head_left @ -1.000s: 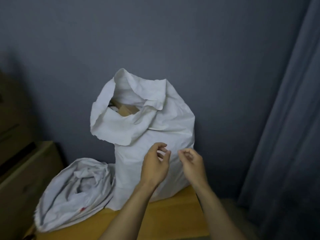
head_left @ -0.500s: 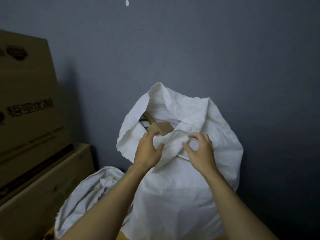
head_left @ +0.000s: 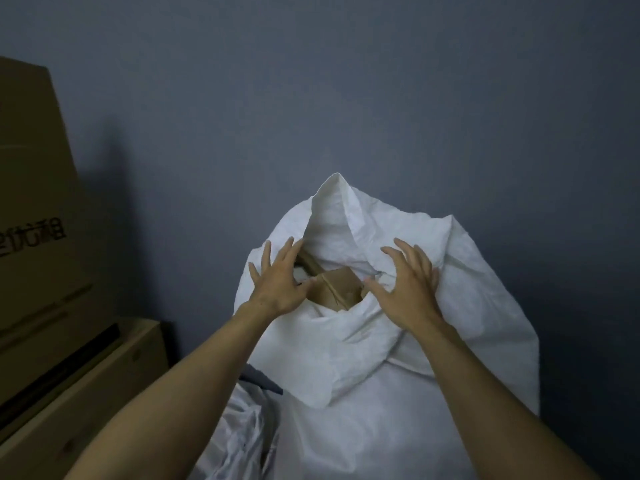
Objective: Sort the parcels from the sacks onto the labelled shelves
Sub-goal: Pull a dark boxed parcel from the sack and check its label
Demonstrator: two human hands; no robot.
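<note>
Fingers are spread apart on both the left hand (head_left: 277,285) and the right hand (head_left: 408,289), which are poised at the mouth of the tall white woven sack (head_left: 398,375) and grip nothing. Between them a brown taped cardboard parcel (head_left: 337,289) sits inside the mouth, partly hidden by the folded rim. The limp rim could flop back over the parcel, and a one-sided pull might tip the sack toward the crumpled white sack (head_left: 242,427) beside it.

The cardboard box (head_left: 34,174) bears dark Chinese characters ending "优租", partly cut off.
</note>
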